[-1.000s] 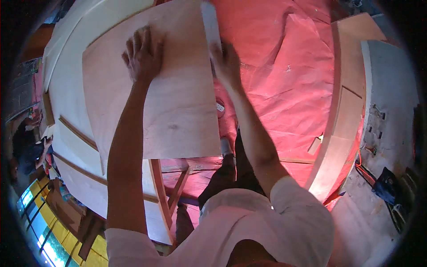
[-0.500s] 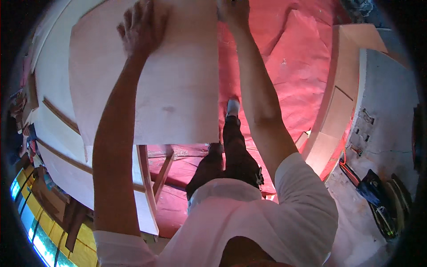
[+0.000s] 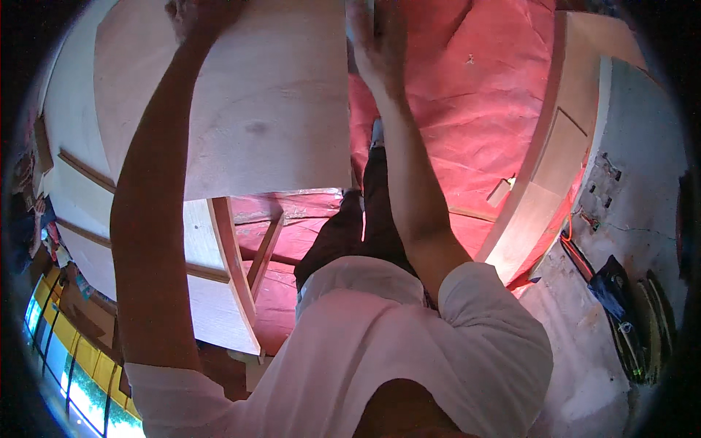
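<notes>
One plywood sheet [image 3: 277, 95], lying before me across pale panels [image 3: 80, 201], my left hand [image 3: 201, 16] over it, right hand [image 3: 381, 55] by its right edge, both cropped, openness and grip I cannot tell

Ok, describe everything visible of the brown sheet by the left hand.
The brown sheet is flat and wood-like, with a dark smudge toward its near edge. It lies over a white panel, its near right corner above red sheeting. The left hand appears to rest on it; the right hand is at its right edge, contact unclear. Its far end is cropped.
</notes>
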Available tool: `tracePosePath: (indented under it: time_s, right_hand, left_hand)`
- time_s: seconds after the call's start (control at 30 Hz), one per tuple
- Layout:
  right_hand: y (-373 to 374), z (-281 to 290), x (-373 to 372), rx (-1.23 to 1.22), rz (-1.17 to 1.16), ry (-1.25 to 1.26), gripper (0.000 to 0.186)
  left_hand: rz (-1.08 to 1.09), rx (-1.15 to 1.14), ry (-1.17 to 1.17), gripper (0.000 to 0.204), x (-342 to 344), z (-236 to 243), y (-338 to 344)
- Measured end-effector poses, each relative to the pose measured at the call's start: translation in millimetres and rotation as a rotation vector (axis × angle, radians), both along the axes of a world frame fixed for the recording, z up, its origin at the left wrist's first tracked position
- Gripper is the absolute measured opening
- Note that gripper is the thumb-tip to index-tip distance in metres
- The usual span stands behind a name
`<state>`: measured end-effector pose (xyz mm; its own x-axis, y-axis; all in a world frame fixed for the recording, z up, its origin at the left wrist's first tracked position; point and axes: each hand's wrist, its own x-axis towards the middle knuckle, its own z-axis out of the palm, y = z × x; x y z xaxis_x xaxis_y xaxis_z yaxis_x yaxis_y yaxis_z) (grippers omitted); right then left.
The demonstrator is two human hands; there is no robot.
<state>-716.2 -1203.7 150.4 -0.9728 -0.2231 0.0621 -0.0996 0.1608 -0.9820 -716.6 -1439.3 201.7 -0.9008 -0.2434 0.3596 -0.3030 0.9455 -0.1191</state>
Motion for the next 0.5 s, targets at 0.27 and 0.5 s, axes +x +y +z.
tracePosePath:
  time_s: [0.27,0.5]
  right_hand:
    - [12.6,7.2,46.0,0.059,-0.169,0.162,0.040]
    - [27.2,30.6,66.5,-0.021,-0.001,-0.062,0.041]
  left_hand:
    - [-0.018,0.046,-0.021,0.053,-2.4,5.3,6.7]
    - [-0.056,0.015,0.011,0.052,-3.0,-5.6,-6.9]
